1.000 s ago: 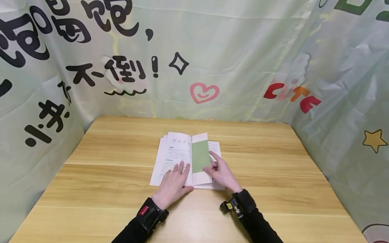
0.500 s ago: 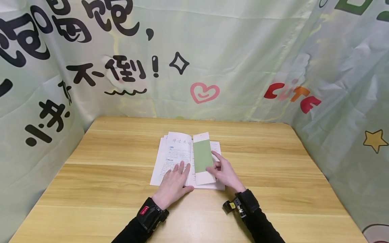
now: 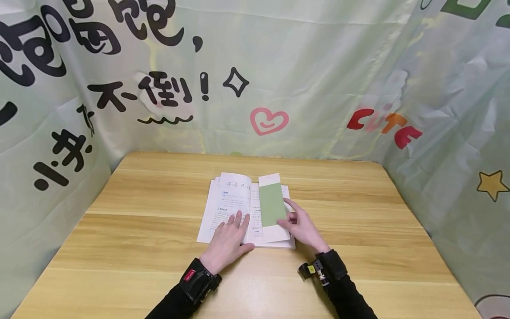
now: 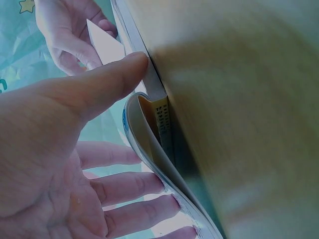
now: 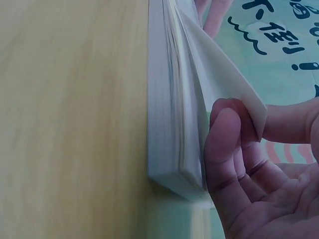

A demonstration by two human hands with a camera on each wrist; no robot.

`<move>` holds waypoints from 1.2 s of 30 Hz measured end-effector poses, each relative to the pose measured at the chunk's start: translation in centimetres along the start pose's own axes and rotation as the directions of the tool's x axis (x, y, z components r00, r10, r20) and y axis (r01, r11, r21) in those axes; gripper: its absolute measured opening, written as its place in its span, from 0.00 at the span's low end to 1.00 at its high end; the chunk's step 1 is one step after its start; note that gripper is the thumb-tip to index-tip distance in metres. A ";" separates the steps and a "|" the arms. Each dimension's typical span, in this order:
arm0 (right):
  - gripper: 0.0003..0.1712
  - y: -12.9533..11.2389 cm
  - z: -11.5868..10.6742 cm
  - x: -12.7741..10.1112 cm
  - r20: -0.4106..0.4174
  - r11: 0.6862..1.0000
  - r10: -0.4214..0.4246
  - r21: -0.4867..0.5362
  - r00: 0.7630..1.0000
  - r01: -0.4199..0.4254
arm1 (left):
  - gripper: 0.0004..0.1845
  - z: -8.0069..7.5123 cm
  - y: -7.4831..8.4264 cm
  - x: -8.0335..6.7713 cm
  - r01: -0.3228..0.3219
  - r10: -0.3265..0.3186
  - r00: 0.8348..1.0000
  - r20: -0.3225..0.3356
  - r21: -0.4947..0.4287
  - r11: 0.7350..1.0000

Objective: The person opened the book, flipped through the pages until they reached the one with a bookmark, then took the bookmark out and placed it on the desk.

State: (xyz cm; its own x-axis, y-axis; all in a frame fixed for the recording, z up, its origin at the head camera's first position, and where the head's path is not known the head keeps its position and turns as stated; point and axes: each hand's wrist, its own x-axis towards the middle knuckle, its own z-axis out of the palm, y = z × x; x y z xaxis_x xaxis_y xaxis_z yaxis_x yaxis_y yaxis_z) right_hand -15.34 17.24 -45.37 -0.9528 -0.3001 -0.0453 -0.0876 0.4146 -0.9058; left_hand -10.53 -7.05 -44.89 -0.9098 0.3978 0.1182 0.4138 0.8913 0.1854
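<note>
An open book [image 3: 232,199] with printed pages lies on the table. My left hand [image 3: 228,244] rests flat on its left page, fingers straight and thumb at the lower edge; the left wrist view shows the thumb across the book's bottom edge [image 4: 155,84]. Over the right page lies a long green-and-white bookmark [image 3: 272,204], a strip of stiff card. My right hand [image 3: 301,225] pinches its right edge. In the right wrist view, the bookmark [image 5: 224,69] stands tilted up from the pages, between thumb and fingers.
The wooden table [image 3: 159,257] spreads round the book on all sides. A printed cloth [image 3: 311,79] hangs behind the table and at both sides. Black camera straps sit on both wrists.
My right hand has drawn the bookmark rightward, away from the book's spine, baring a strip of printed right page. The left hand has stayed in place.
</note>
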 end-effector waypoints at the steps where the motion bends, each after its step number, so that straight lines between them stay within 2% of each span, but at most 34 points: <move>1: 0.45 0.1 -0.1 0.0 -0.004 1.000 -0.003 0.001 1.000 0.003 | 0.43 0.0 0.0 0.0 0.001 -0.001 1.000 0.001 0.000 1.000; 18: 0.45 0.7 -1.2 -0.5 -0.033 1.000 0.001 -0.011 0.999 -0.001 | 0.42 0.0 0.0 0.0 -0.002 0.002 1.000 -0.001 0.003 1.000; 29: 0.44 1.4 -2.4 -0.8 -0.067 0.999 -0.042 0.028 0.997 0.044 | 0.43 0.0 0.1 -0.1 0.000 0.000 1.000 0.007 -0.005 1.000; 36: 0.44 1.7 -3.8 -1.0 -0.088 0.997 0.000 0.075 0.996 0.007 | 0.43 0.0 0.0 -0.1 0.009 -0.009 1.000 0.016 -0.017 1.000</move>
State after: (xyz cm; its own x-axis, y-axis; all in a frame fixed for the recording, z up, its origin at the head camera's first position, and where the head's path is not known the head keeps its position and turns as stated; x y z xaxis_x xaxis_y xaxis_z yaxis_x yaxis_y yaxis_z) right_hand -15.66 21.53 -45.28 -0.9748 -0.2231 -0.0080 -0.0717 0.3470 -0.9351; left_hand -10.47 -7.04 -44.93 -0.9138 0.3935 0.1006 0.4060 0.8911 0.2025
